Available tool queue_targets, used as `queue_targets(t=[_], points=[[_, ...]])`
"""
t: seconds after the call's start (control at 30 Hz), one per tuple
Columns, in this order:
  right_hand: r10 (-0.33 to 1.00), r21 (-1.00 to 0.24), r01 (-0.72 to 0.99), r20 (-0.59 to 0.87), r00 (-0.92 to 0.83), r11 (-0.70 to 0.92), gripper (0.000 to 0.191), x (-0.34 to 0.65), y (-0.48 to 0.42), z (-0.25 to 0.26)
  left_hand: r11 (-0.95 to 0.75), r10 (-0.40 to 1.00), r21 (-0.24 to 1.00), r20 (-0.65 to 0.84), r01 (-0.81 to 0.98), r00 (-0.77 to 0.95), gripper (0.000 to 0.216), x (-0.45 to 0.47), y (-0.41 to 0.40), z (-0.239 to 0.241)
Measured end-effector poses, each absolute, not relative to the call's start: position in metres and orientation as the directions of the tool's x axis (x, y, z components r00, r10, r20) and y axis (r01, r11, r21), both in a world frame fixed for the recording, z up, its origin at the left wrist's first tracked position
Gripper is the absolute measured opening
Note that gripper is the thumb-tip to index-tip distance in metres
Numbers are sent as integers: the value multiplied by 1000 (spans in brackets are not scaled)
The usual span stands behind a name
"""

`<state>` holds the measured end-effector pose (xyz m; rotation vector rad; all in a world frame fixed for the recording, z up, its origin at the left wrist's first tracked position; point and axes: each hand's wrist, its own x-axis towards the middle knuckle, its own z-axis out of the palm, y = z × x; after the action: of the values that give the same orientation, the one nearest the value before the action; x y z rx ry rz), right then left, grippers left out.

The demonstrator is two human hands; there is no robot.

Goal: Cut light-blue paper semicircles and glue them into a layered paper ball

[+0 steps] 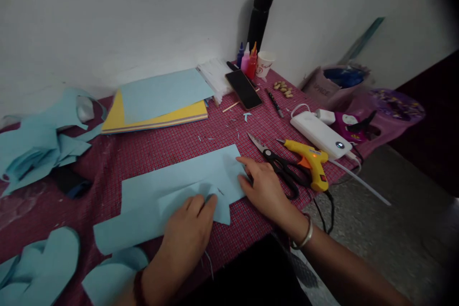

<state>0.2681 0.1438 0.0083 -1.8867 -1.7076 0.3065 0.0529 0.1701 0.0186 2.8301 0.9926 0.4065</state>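
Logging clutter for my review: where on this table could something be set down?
Mainly the tablecloth strip between the paper stack and the blue sheet, though small scraps dot it. A smaller patch lies between the left hand and right hand. Crowded: the right side, with scissors, glue gun and power bank.

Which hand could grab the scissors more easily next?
Probably the right hand: the scissors lie just beside it. The left hand is farther away, on the blue paper.
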Motion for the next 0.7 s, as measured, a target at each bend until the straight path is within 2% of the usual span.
queue_targets(t=[0.07, 0.17, 0.23, 0.3, 0.4, 0.53, 0.7], points=[[968, -544, 839, 207, 141, -5, 39, 268, 144, 9, -681, 711, 411, 173, 606, 682, 35, 60, 173, 18], [971, -551, 834, 213, 109, 27, 26, 268, 143, 9, -307, 861, 757, -37, 577, 507, 31, 68, 180, 20], [976, -541, 841, 199, 94, 29, 20, 268, 143, 9, -91, 879, 840, -185, 534, 440, 32, 69, 183, 22], [979, -530, 848, 185, 87, 24, 19, 269, 143, 10, -85, 854, 853, -204, 515, 478, 39, 67, 185, 24], [980, -537, 843, 178, 84, 25, 19, 270, 143, 11, -347, 780, 779, -70, 522, 622, 43, 64, 184, 29], [984, -560, 827, 167, 56, 48, 19, 276, 142, 14, -665, 652, 541, 86, 515, 753, 25, 68, 181, 30], [992, -554, 826, 121, -45, 106, 16, 284, 142, 18, -868, 483, 223, 172, 443, 859, 18, 73, 180, 26]])
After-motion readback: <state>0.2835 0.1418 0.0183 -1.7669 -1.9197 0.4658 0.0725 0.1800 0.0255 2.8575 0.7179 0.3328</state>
